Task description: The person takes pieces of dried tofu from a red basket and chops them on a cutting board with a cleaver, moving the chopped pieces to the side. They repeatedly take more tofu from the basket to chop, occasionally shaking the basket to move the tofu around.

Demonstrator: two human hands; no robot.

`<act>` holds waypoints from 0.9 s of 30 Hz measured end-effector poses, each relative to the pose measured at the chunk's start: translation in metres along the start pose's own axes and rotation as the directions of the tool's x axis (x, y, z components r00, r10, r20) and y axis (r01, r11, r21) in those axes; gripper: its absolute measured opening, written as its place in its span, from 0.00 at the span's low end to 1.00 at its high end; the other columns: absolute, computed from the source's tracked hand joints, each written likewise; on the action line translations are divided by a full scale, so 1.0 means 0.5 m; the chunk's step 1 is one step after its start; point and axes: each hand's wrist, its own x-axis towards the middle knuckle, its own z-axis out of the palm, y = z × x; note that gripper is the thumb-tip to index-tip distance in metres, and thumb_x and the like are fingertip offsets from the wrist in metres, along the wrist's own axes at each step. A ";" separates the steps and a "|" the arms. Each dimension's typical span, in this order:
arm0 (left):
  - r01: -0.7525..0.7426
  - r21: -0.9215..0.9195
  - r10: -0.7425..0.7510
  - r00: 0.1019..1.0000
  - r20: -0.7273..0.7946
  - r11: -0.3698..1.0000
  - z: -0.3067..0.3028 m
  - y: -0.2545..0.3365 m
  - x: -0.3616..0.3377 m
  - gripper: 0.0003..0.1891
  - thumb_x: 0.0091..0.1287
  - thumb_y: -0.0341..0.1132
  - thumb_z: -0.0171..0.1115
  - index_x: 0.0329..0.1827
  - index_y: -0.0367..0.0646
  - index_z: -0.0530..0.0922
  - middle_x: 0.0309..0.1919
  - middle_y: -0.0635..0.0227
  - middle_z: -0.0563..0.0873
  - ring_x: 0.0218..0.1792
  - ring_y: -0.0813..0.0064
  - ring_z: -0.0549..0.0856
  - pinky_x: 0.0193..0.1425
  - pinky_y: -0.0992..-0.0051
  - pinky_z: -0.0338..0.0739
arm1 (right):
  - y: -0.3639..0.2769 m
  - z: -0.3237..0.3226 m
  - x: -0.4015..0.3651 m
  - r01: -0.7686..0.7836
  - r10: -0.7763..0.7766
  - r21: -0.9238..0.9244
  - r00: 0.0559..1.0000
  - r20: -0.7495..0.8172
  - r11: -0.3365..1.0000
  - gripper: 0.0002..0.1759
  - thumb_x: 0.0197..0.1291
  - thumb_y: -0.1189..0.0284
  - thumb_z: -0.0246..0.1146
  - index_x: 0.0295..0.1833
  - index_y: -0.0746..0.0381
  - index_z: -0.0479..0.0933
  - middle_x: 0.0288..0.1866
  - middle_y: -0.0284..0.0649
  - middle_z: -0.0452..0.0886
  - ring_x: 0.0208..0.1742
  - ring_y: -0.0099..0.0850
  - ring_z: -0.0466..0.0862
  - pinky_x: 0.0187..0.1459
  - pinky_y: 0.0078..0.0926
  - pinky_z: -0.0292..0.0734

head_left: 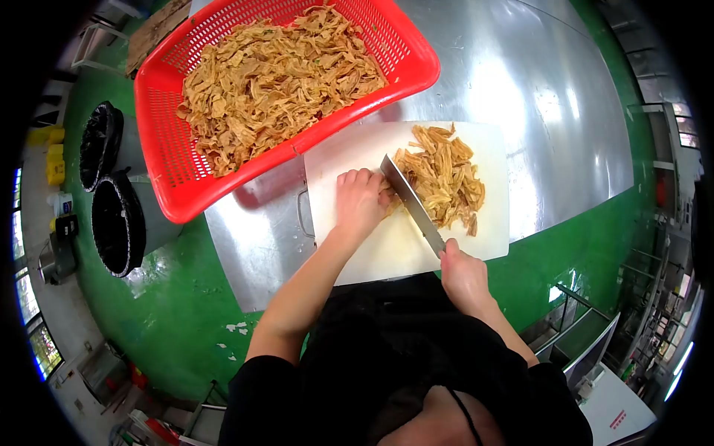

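Observation:
My right hand (465,276) is wrapped round the handle of a cleaver (413,202), whose broad metal blade slants up and to the left over the white cutting board (342,256). Left of the blade, my left hand (361,196) lies low over the board with fingers curled, pressing on a small bunch of yellow-brown food strips (390,206) partly hidden beneath it. The fingertips are close to the blade. To the right of the cleaver lies a loose pile of cut yellow-brown strips (446,175), soft and wrinkled like tofu skin.
A red perforated basket (167,197) heaped with similar strips (275,82) stands at the upper left, overlapping the board's corner in this view. Everything rests on a shiny metal table (550,111). Two bins with black liners (119,223) stand on the green floor (186,312) at left.

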 end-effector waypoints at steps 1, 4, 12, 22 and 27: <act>-0.007 0.010 0.007 1.000 0.013 1.000 0.004 0.000 -0.001 0.08 0.46 0.29 0.64 0.31 0.41 0.81 0.31 0.64 0.80 0.39 0.64 0.76 0.47 0.65 0.68 | -0.001 0.005 0.003 0.003 -0.003 -0.006 1.000 0.015 1.000 0.06 0.62 0.73 0.52 0.38 0.65 0.65 0.24 0.52 0.79 0.25 0.53 0.80 0.29 0.50 0.74; -0.009 0.032 0.007 0.999 0.049 0.999 0.018 -0.011 -0.004 0.05 0.47 0.28 0.64 0.29 0.41 0.81 0.28 0.65 0.80 0.36 0.64 0.77 0.46 0.65 0.68 | -0.021 0.006 0.021 -0.020 0.020 -0.002 1.000 0.023 1.000 0.06 0.60 0.74 0.53 0.38 0.64 0.65 0.24 0.53 0.79 0.26 0.53 0.80 0.29 0.51 0.74; 0.143 -0.127 -0.110 0.965 0.238 0.981 -0.028 0.018 0.015 0.05 0.57 0.32 0.62 0.32 0.40 0.79 0.30 0.61 0.82 0.37 0.59 0.81 0.44 0.59 0.71 | 0.018 -0.056 -0.067 -0.049 0.050 0.031 0.998 -0.034 0.998 0.10 0.66 0.68 0.53 0.37 0.65 0.66 0.22 0.54 0.77 0.25 0.55 0.78 0.28 0.51 0.72; -0.020 -0.202 -0.010 0.989 -0.146 0.979 -0.344 -0.019 0.102 0.05 0.63 0.25 0.59 0.40 0.37 0.79 0.33 0.58 0.82 0.33 0.60 0.83 0.36 0.70 0.77 | -0.011 0.099 0.037 0.256 -0.265 0.290 0.964 -0.009 0.922 0.11 0.63 0.66 0.58 0.36 0.62 0.68 0.19 0.51 0.76 0.24 0.54 0.78 0.27 0.49 0.72; -0.125 0.143 0.119 0.992 0.051 0.982 -0.373 -0.164 0.268 0.07 0.63 0.30 0.60 0.42 0.37 0.79 0.41 0.57 0.81 0.43 0.61 0.81 0.46 0.66 0.75 | 0.044 0.093 0.052 -0.031 0.067 0.339 0.993 -0.097 0.940 0.13 0.65 0.64 0.56 0.37 0.64 0.68 0.21 0.53 0.77 0.25 0.55 0.78 0.27 0.50 0.71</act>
